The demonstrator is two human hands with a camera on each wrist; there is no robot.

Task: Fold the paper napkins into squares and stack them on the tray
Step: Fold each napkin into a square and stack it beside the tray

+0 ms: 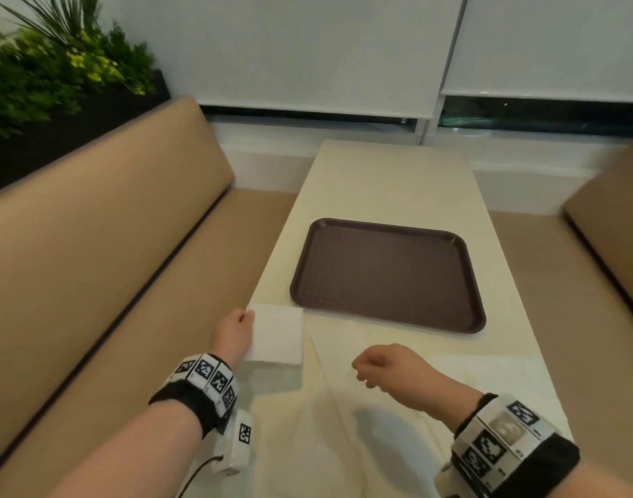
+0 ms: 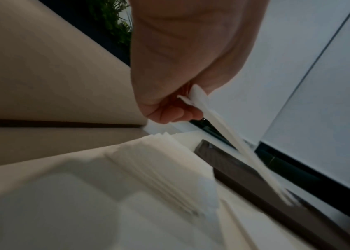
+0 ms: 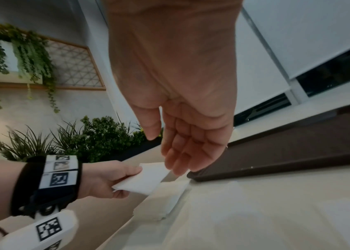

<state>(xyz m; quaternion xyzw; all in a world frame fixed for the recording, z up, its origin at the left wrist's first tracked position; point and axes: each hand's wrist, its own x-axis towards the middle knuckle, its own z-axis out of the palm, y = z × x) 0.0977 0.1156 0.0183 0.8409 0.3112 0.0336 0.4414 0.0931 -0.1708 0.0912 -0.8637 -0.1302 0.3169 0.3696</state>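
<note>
Beside the bare tray (image 1: 387,274), left hand (image 1: 234,334) pinches napkin (image 1: 277,334)

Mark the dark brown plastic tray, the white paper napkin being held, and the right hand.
dark brown plastic tray (image 1: 387,274), head view, bare middle of its floor.
white paper napkin (image 1: 277,334), head view, centre of the sheet, left hand pinching its edge.
right hand (image 3: 182,104), right wrist view, on the palm.
</note>
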